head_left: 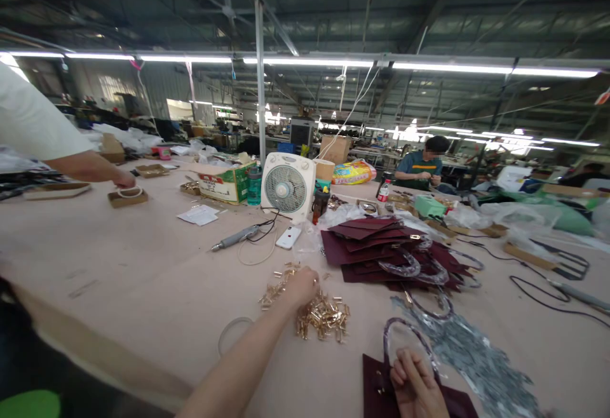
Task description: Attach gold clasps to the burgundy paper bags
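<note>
My left hand (301, 287) reaches into a loose pile of small gold metal fittings (326, 317). Its fingers bend down among the pieces, and whatever they pinch is hidden. Close to the front edge, my right hand (415, 380) is closed, fingertips pressed together, over a burgundy bag panel (374, 383). A plastic-wrapped handle (403, 321) arches around that hand from the panel; I cannot make out what the fingers hold. Beyond it lies a stack of burgundy panels (362, 249) with wrapped handles. Flat grey strips (481, 361) are heaped to the right.
A white fan (287, 186), a phone (288, 237) and a corded grey tool (236, 238) stand or lie ahead. At left, a co-worker's hand (124, 181) touches a ring over a small box (128, 199). Another person (422, 167) works farther back. A second corded tool (579, 294) lies right.
</note>
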Tool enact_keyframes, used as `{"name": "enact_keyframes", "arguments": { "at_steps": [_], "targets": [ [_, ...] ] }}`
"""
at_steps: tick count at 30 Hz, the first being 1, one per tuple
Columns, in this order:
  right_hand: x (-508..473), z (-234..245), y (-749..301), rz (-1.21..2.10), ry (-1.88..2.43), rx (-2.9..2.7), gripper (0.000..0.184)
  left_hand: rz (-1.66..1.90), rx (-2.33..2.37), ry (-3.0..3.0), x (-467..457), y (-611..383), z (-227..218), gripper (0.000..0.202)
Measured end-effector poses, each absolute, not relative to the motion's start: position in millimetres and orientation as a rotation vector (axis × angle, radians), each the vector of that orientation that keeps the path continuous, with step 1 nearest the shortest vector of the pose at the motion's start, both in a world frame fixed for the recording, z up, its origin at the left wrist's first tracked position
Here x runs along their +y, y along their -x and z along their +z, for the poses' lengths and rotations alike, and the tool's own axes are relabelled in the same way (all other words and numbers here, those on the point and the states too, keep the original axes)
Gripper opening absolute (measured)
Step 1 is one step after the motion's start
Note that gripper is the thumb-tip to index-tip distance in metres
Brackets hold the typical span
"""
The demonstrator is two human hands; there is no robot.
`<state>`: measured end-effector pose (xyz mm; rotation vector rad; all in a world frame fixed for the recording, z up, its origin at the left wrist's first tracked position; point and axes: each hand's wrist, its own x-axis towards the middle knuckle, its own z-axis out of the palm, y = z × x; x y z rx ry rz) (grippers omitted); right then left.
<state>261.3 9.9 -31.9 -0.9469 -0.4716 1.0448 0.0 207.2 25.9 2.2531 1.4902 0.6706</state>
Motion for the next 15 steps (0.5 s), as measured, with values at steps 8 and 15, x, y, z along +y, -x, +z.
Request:
{"name": "enact_keyframes", "arguments": {
  "at_steps": [8, 15],
  "targets": [
    [11.2, -30.8, -258.2, 1.071, 0.925, -0.474, 0.039, 0.995, 1.357, -2.138, 196.3, 22.2, 2.0, 0.028],
    [5.1, -20.2, -249.6, 1.1, 0.881, -0.403, 0.038, 1.272, 1.314, -1.935, 200.4, 17.9, 4.5, 0.027]
  ]
}}
